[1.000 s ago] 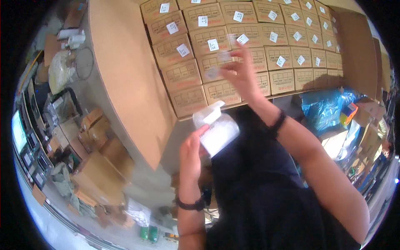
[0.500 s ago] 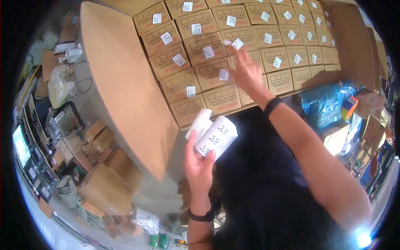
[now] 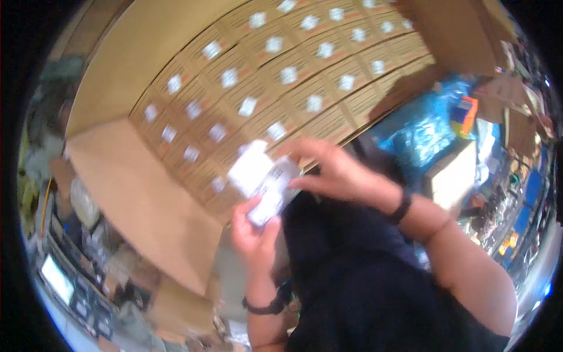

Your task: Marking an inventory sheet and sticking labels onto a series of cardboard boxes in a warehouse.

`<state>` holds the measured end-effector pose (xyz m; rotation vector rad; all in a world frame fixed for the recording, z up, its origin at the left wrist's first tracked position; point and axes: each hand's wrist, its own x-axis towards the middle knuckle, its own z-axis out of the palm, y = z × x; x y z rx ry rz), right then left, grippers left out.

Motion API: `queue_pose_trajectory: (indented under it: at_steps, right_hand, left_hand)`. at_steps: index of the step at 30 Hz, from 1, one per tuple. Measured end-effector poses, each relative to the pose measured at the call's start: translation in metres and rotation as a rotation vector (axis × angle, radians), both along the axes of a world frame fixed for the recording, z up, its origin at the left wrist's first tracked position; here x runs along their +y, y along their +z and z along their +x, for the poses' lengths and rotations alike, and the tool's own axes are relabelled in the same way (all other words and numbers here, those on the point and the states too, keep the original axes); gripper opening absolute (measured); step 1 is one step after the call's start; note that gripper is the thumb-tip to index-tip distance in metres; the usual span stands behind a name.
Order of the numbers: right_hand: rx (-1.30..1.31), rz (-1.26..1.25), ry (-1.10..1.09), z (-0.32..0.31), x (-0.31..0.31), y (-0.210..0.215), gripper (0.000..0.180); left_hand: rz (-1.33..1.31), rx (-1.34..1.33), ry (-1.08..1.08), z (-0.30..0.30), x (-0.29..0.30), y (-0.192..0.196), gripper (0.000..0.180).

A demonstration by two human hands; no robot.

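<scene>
A printed white label roll is gripped at its near end between the thumb and fingers of the left hand, just short of a large open cardboard box packed with brown cartons. The right hand is curled at the roll's right side; owing to blur, whether anything is pinched there cannot be told. For clean peeling, the roll should be held steady and the backing bent sharply, with adhesive left untouched. White stickers are borne by many cartons; dark print is noted, but no wording or brand is legible.
</scene>
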<state>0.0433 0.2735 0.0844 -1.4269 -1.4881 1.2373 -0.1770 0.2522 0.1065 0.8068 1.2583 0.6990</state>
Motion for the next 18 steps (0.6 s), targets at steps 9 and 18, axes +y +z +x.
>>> queue_pose_trajectory:
  at_steps: [9, 18]
  right_hand:
    - [0.02, 0.142, -0.17, 0.145, 0.004, 0.012, 0.028]
    - [-0.324, 0.234, -0.387, 0.258, 0.001, 0.005, 0.023]
  left_hand:
    - [0.039, 0.092, -0.212, 0.155, 0.061, 0.017, 0.041]
    - [0.111, 0.122, -0.376, 0.291, 0.097, 0.017, 0.031]
